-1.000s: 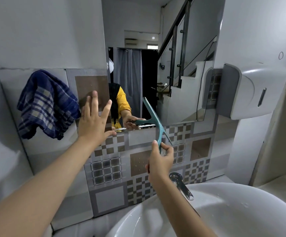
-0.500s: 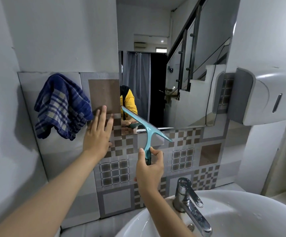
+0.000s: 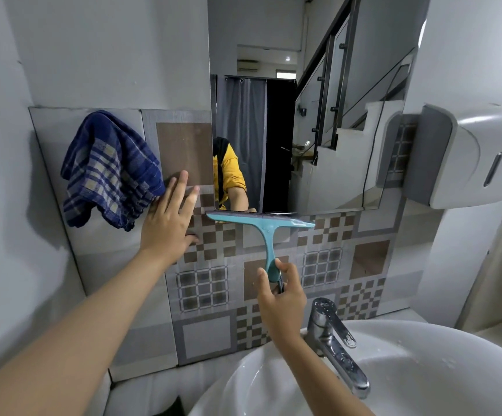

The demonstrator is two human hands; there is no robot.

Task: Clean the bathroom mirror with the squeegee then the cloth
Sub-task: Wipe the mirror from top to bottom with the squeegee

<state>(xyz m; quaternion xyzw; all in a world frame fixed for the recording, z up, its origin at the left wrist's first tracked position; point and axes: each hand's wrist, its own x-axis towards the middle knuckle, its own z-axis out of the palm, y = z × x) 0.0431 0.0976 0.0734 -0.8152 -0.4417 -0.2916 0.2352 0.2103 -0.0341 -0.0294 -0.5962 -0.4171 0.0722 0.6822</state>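
Note:
The mirror (image 3: pixel 313 121) hangs on the wall above the patterned tiles. My right hand (image 3: pixel 282 298) grips the lower end of a teal squeegee (image 3: pixel 269 235), whose blade lies level along the mirror's bottom edge at the left. My left hand (image 3: pixel 168 223) rests flat on the tiled wall left of the mirror, fingers spread, its fingertips touching the edge of a blue checked cloth (image 3: pixel 108 172) that hangs on the wall.
A white basin (image 3: pixel 424 370) with a chrome tap (image 3: pixel 334 340) sits below my right hand. A white dispenser (image 3: pixel 469 157) juts from the wall at the right of the mirror. A grey wall closes in on the left.
The squeegee has turned from tilted to level and now sits at the mirror's bottom edge. My left hand stayed on the wall. My view has shifted, bringing the tap and basin closer.

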